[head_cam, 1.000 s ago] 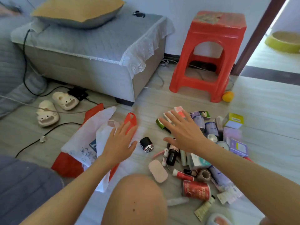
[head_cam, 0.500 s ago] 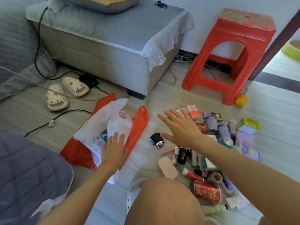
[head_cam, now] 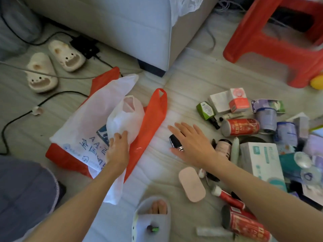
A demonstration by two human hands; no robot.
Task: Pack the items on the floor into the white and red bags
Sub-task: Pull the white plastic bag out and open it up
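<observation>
A white plastic bag (head_cam: 90,119) with blue print lies flat on top of a red bag (head_cam: 153,112) on the floor at left centre. My left hand (head_cam: 118,148) rests on the white bag, fingers bent down into the plastic. My right hand (head_cam: 192,142) is spread open over a small black jar with a silver rim (head_cam: 174,142), fingers straight. A pile of items lies to the right: a red can (head_cam: 241,127), a green bottle (head_cam: 206,110), a white and teal box (head_cam: 260,159), a pink oval case (head_cam: 192,184).
A red plastic stool (head_cam: 272,41) stands at top right with a yellow ball (head_cam: 317,82) beside it. A grey covered ottoman (head_cam: 122,32) is at the top. Cream slippers (head_cam: 52,67) and black cables (head_cam: 35,109) lie at left. My slippered foot (head_cam: 153,217) is at the bottom.
The view has tilted down and closer. My right hand moved left from above the pile to over the black jar. My left hand slid lower on the white bag.
</observation>
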